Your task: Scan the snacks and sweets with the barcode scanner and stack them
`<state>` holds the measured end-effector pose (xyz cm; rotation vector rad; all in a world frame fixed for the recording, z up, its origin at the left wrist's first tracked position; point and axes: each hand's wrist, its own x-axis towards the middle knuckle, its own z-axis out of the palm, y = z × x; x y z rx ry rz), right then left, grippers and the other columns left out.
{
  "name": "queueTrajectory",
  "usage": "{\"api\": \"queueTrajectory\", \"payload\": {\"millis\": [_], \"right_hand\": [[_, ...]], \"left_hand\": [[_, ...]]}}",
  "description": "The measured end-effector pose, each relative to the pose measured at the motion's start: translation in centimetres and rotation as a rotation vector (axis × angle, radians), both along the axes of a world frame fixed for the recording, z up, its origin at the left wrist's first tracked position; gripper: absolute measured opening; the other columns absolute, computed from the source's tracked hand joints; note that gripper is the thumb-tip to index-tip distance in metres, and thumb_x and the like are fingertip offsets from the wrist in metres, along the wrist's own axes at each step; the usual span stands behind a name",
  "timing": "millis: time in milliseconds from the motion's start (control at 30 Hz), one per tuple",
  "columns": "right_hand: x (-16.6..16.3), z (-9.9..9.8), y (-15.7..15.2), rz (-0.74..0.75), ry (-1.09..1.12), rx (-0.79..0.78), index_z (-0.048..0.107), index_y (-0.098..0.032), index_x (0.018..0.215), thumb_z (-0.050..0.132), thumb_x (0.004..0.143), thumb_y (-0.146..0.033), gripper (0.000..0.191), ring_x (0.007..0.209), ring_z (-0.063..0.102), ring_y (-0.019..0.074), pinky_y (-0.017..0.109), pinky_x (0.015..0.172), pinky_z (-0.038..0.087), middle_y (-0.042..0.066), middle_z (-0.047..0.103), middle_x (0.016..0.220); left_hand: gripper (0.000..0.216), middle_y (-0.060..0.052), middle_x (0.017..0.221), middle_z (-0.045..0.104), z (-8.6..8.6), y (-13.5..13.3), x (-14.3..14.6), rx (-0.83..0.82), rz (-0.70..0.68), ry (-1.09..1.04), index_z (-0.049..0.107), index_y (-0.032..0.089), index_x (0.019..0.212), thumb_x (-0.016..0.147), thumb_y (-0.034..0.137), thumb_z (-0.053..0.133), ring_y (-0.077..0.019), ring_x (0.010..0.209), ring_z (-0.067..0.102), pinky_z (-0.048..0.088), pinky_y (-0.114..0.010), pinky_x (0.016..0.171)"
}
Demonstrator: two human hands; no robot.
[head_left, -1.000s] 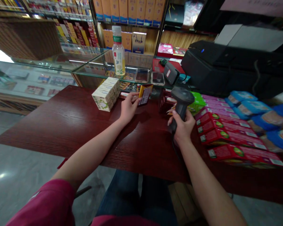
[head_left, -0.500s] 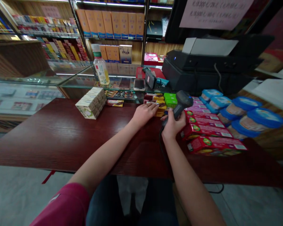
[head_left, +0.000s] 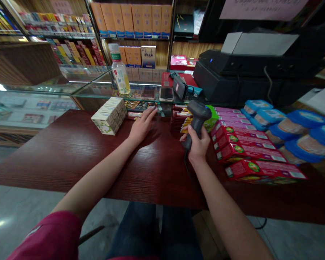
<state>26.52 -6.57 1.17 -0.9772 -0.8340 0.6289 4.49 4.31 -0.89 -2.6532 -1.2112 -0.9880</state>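
My right hand is wrapped round the handle of a dark barcode scanner, held upright above the table with its cord hanging down. Just behind the scanner stand stacked chocolate packs in red and yellow wrappers, with a green pack partly hidden beside them. My left hand is over the table, fingers stretched out and nothing in them. By its fingertips lies a single red and yellow pack, partly covered. Left of that sits a block of small white cartons.
Red boxes lie in a row on the right, with blue-lidded tubs beyond them. A drink bottle stands on the glass counter near two phones. A black printer is at the back right.
My left hand has left the stacked chocolate packs and moved left toward the single pack. The scanner stays in my right hand, shifted slightly left. The view has turned a little.
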Motion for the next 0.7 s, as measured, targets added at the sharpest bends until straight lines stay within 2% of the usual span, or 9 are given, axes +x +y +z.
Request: {"api": "queueTrajectory", "payload": {"millis": [100,167,233,300,400,500,633,700], "right_hand": [[-1.6,0.1,-1.0,0.214,-0.056,-0.026,0.064,-0.023,0.087,0.082,0.083,-0.046,0.029,0.045,0.059,0.0113,0.026,0.046,0.049,-0.001,0.073,0.075],[-2.4,-0.1,-1.4,0.312,-0.094,-0.084,0.066,-0.022,0.085,0.084,0.081,-0.045,0.030,0.044,0.058,0.0111,0.026,0.044,0.049,-0.001,0.073,0.073],[-2.8,-0.4,-1.6,0.365,-0.127,-0.148,0.067,-0.022,0.085,0.087,0.078,-0.045,0.032,0.043,0.057,0.0110,0.026,0.043,0.048,-0.002,0.072,0.072],[-3.0,-0.7,-1.4,0.381,-0.153,-0.196,0.067,-0.022,0.085,0.087,0.077,-0.046,0.033,0.043,0.057,0.0109,0.026,0.042,0.047,-0.001,0.072,0.071],[-2.9,-1.0,-1.1,0.374,-0.196,-0.240,0.066,-0.022,0.086,0.088,0.077,-0.049,0.036,0.044,0.056,0.0111,0.026,0.042,0.046,-0.001,0.073,0.073],[-2.8,-1.1,-1.0,0.360,-0.242,-0.257,0.066,-0.022,0.086,0.088,0.078,-0.049,0.036,0.045,0.056,0.0114,0.027,0.044,0.046,0.000,0.073,0.075],[-2.8,-1.2,-1.1,0.380,-0.268,-0.264,0.067,-0.023,0.086,0.087,0.078,-0.049,0.035,0.046,0.056,0.0124,0.028,0.044,0.047,0.001,0.074,0.076],[-2.9,-1.2,-1.2,0.420,-0.271,-0.279,0.067,-0.023,0.087,0.087,0.078,-0.051,0.035,0.046,0.056,0.0130,0.029,0.043,0.047,0.001,0.074,0.076]], "left_hand": [[0.068,-0.023,0.169,0.043,-0.6,2.0,-3.3,-0.149,0.229,0.029,0.043,0.012,0.162,0.096,0.012,0.058,-0.0324,0.163,0.035,0.036,-0.052,0.131],[0.062,-0.027,0.168,0.042,-1.1,2.9,-3.9,-0.182,0.347,0.088,0.048,0.006,0.158,0.098,0.016,0.059,-0.0373,0.164,0.032,0.031,-0.060,0.131],[0.055,-0.027,0.166,0.045,-1.4,3.3,-3.7,-0.186,0.404,0.148,0.052,0.005,0.155,0.102,0.021,0.054,-0.0382,0.162,0.034,0.026,-0.063,0.132],[0.050,-0.024,0.163,0.052,-1.2,3.2,-3.6,-0.203,0.391,0.188,0.057,0.008,0.152,0.105,0.024,0.051,-0.0347,0.158,0.043,0.029,-0.057,0.132],[0.042,-0.018,0.150,0.066,-0.2,2.6,-3.9,-0.230,0.311,0.254,0.067,0.016,0.144,0.104,0.023,0.054,-0.0294,0.144,0.060,0.043,-0.045,0.124],[0.036,-0.018,0.132,0.077,0.7,2.3,-4.3,-0.225,0.254,0.299,0.074,0.019,0.134,0.104,0.023,0.055,-0.0314,0.131,0.069,0.053,-0.044,0.113],[0.044,-0.018,0.148,0.068,0.0,3.0,-4.6,-0.177,0.171,0.168,0.069,0.018,0.141,0.098,0.019,0.066,-0.0319,0.142,0.061,0.047,-0.045,0.120],[0.045,-0.018,0.150,0.066,-0.7,3.5,-4.7,-0.200,0.165,0.112,0.069,0.019,0.141,0.096,0.018,0.068,-0.0318,0.142,0.061,0.049,-0.044,0.118]]}}
